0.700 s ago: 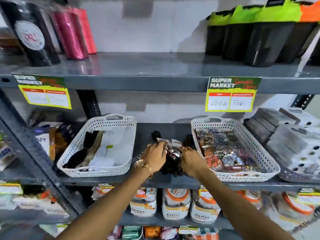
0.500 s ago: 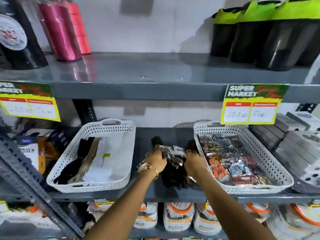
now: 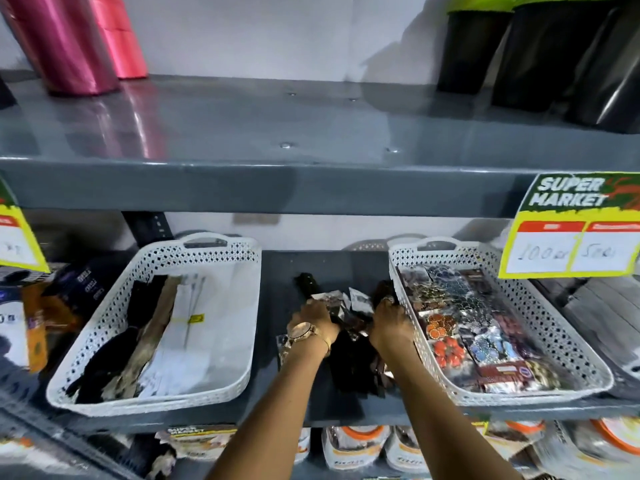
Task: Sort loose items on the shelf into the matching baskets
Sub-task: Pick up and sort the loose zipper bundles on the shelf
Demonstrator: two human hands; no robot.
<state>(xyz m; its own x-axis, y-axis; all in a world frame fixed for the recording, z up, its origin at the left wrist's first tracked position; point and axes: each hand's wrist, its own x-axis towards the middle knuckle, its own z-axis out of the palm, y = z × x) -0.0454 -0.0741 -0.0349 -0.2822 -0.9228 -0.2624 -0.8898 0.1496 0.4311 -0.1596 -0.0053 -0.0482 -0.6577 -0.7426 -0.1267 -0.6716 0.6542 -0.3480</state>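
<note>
A pile of loose packets (image 3: 349,351), dark hair pieces and small shiny sachets, lies on the grey shelf (image 3: 287,403) between two white perforated baskets. The left basket (image 3: 239,348) holds black and brown hair pieces and white packets. The right basket (image 3: 554,327) holds several colourful bead and button packets. My left hand (image 3: 313,318), with a gold watch on the wrist, rests on the pile with fingers closed over a shiny sachet. My right hand (image 3: 389,322) is curled over packets at the pile's right side, touching the right basket's wall.
The upper shelf (image 3: 277,181) hangs low over the baskets, carrying pink rolls (image 3: 86,39) and black rolls (image 3: 540,60). A yellow price tag (image 3: 571,233) hangs over the right basket's far corner. Boxes (image 3: 41,306) stand left of the left basket. Bags (image 3: 349,448) fill the shelf below.
The camera has moved closer and tilted up. Both hands stay on the pile and have shifted only slightly among the packets.
</note>
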